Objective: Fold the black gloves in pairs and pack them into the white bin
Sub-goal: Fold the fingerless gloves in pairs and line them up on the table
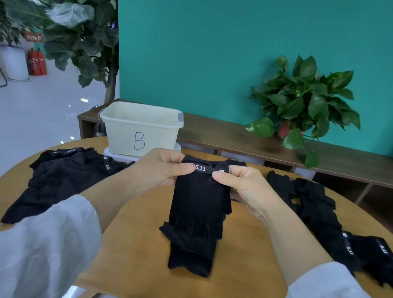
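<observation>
Teal wall (pixel 231 40) backs a round wooden table (pixel 138 267), where a white bin (pixel 140 129) marked "B" in blue stands at the far edge; its inside cannot be seen. At the centre, the left hand (pixel 162 169) and right hand (pixel 243 184) each pinch the cuff of a gloves pair (pixel 196 214), the band reading "5.11". One black heap (pixel 60 175) lies at the left edge, another pile (pixel 330 228) at the right; their counts are unclear.

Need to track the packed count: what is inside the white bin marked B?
Only the bare upper inner wall of the white bin shows, with no gloves above the rim. Its front wall hides the floor, so anything lying low inside cannot be seen.
</observation>
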The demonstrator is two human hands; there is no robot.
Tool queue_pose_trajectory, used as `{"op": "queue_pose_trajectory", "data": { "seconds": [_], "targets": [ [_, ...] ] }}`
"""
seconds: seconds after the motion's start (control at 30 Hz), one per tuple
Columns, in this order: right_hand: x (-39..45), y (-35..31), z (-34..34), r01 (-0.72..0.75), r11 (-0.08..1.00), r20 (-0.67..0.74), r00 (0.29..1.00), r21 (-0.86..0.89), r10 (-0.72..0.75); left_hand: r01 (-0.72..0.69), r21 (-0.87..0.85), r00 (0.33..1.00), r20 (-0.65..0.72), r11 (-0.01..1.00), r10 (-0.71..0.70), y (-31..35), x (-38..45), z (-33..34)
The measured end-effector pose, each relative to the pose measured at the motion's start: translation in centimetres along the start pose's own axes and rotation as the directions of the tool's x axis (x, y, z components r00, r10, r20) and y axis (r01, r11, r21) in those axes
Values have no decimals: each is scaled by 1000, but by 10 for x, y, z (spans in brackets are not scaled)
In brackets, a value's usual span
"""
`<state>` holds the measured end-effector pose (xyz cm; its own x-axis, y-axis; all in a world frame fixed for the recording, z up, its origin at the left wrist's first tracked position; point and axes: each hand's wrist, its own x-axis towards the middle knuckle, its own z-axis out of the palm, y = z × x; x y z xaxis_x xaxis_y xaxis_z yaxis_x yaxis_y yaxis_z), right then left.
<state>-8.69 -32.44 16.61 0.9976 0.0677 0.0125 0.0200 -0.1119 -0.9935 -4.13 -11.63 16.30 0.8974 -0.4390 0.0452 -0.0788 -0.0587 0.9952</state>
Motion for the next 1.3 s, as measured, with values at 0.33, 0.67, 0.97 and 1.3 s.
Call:
{"op": "queue_pose_trajectory", "data": {
  "seconds": [0.33, 0.67, 0.97, 1.3],
  "targets": [
    [19, 28, -1, 238, 967, -498, 831, -87, -249, -142, 277, 898, -367, 950, 241, -12, 28, 56],
    [15, 35, -3, 275, 946, -280, 907, -172, -315, -169, 69, 957, -228, 983, 181, -21, 39, 61],
    [7, 26, -32, 84, 991, -139, 985, -105, -98, 43, -105, 983, 181, 994, -23, -12, 31, 33],
    [8, 32, -22, 136, 989, -184, 972, -63, -145, 19, 224, 989, -149, 974, 15, -26, 28, 27]
  ]
}}
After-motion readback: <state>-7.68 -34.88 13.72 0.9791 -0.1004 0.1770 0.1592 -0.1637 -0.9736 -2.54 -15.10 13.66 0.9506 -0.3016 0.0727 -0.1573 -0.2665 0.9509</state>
